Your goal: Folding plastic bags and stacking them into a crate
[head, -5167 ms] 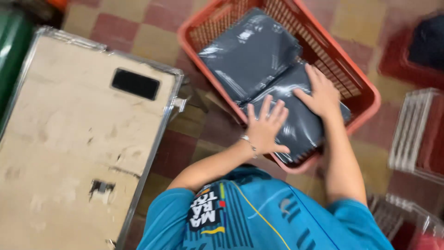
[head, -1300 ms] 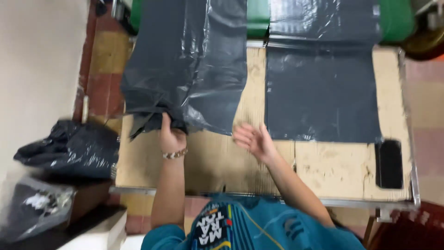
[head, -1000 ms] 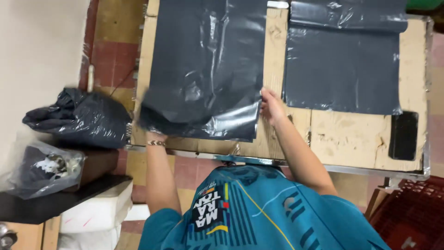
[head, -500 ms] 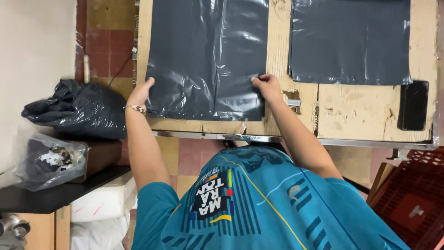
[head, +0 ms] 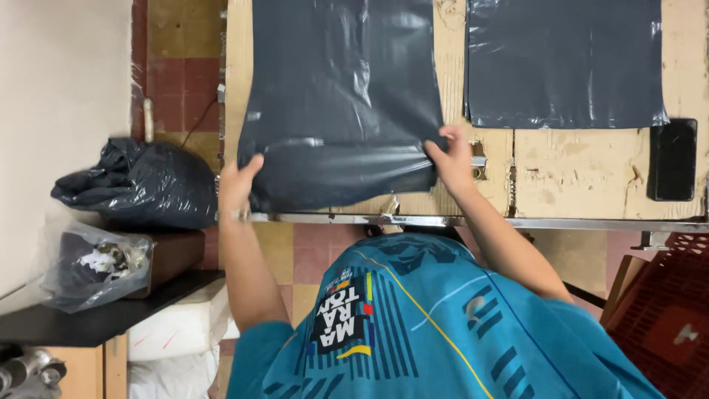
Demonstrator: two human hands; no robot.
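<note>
A large dark grey plastic bag lies flat on the worn wooden table, its near end folded up into a flap. My left hand grips the flap's left corner at the table's near edge. My right hand pinches the flap's right corner. A second grey plastic bag lies flat to the right, untouched. My teal shirt fills the bottom of the view.
A black phone lies at the table's right side. A stuffed black bag and a clear bag of items sit on a dark shelf at left. A red crate stands at lower right.
Earlier I was at a red basket of grey bags. In the last second I spread one bag on the table, and both hands have now lifted its near edge into a fold.
</note>
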